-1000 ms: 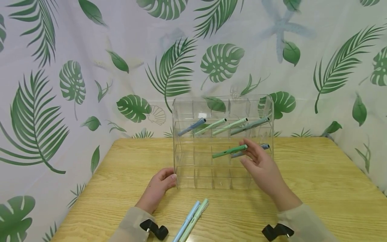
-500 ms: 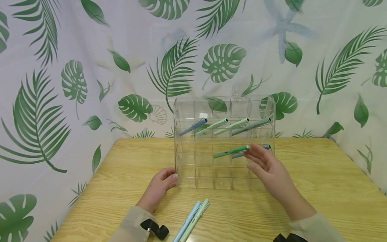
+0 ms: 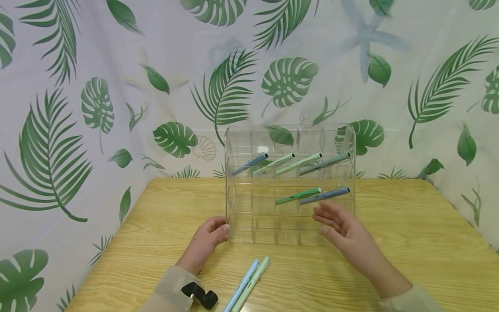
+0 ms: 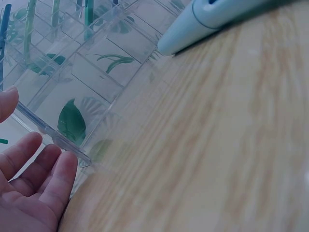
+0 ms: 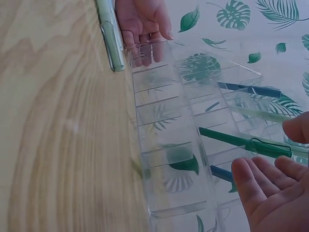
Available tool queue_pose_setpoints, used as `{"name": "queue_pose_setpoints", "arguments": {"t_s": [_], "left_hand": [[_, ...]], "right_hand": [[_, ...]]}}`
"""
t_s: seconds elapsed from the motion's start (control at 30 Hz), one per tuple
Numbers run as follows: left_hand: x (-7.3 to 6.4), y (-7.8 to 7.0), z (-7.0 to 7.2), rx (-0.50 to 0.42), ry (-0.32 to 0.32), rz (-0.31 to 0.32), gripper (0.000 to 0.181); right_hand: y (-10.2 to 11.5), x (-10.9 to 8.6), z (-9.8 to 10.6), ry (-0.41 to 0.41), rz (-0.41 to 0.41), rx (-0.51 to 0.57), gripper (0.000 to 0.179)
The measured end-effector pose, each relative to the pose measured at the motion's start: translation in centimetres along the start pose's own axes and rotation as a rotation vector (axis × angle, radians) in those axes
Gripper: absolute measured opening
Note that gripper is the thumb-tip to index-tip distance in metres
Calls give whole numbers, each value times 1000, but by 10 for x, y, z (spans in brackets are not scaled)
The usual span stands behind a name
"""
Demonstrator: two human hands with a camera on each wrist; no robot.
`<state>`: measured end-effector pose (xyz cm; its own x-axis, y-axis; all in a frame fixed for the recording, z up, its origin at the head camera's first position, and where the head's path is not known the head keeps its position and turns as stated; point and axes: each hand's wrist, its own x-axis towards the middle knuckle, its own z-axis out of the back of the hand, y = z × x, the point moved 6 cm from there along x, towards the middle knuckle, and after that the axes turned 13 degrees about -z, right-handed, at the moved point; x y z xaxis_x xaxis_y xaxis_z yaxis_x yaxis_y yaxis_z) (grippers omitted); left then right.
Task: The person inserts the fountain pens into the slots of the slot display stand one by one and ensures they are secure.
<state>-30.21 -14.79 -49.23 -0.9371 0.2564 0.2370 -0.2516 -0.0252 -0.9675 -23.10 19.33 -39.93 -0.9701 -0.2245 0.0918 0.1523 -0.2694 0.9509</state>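
Note:
A clear acrylic pen rack (image 3: 263, 236) stands upright on the table. My left hand (image 3: 204, 240) rests against its lower left side, and in the left wrist view the fingers look loosely extended along the edge. My right hand (image 3: 347, 227) hovers with relaxed fingers by the rack's right front, holding nothing. Just above its fingertips a blue pen (image 3: 325, 196) leans in the third row, next to a green pen (image 3: 298, 196). One row higher sit another blue pen (image 3: 250, 164), two light green pens (image 3: 299, 164) and a grey-green pen (image 3: 325, 164).
On the table (image 3: 409, 216), in front of the rack, a light blue pen (image 3: 242, 284) and a pale green pen (image 3: 251, 284) lie side by side. A leaf-patterned cloth (image 3: 163, 39) hangs behind and along the left.
My right hand has let go of the green pen, drawn back to the right and then dropped below the blue pen, which now shows fully. The left hand keeps its place.

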Motion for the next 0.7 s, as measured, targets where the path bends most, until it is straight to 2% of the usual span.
{"name": "queue_pose_setpoints", "arguments": {"t_s": [0.2, 0.53, 0.7], "left_hand": [[0, -1, -1, -7, 3, 1, 58], [0, -5, -2, -23, -6, 1, 51], [0, -3, -1, -11, 8, -1, 54]], "right_hand": [[-8, -1, -11, 63, -13, -27, 54], [-13, 2, -35, 87, -13, -231, 49], [-14, 4, -50, 176, 3, -271, 52]]}}
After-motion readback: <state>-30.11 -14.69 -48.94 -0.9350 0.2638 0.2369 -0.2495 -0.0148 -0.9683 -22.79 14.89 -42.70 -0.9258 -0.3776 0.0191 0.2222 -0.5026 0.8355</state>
